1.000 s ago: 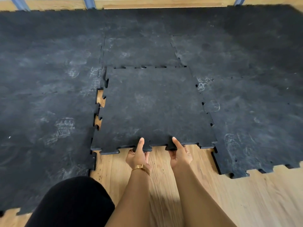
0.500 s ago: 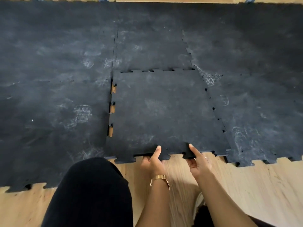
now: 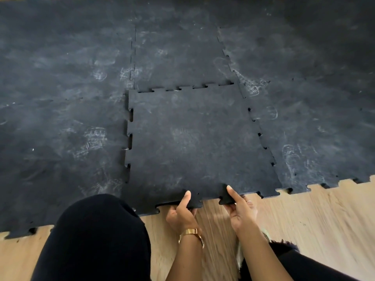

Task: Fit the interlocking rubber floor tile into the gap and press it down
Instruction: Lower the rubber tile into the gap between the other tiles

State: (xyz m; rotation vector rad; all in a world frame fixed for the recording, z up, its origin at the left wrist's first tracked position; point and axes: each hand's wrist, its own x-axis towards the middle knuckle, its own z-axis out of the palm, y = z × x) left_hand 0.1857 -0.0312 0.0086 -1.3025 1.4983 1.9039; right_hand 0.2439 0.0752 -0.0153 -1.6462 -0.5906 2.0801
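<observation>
A black interlocking rubber floor tile (image 3: 194, 142) lies in the gap between the laid black mats, its near edge lifted slightly off the wood. My left hand (image 3: 182, 213) grips a tab on that near edge, thumb on top. My right hand (image 3: 239, 209) grips the neighbouring tab the same way. The tile's left edge sits close against the left mat (image 3: 60, 128), with small dark slots between the teeth. Its far edge meets the far mat (image 3: 178, 57) with small gaps. The right edge lies against the right mat (image 3: 316, 128).
Bare wooden floor (image 3: 304, 224) runs along the near side of the mats. My knee in black cloth (image 3: 95, 236) covers the lower left, over the left mat's edge. Chalky footprints mark the mats.
The tile has slid left and away from me: the wood-coloured gaps along its left edge have closed. Both hands keep their grip on the near tabs. The camera has moved closer.
</observation>
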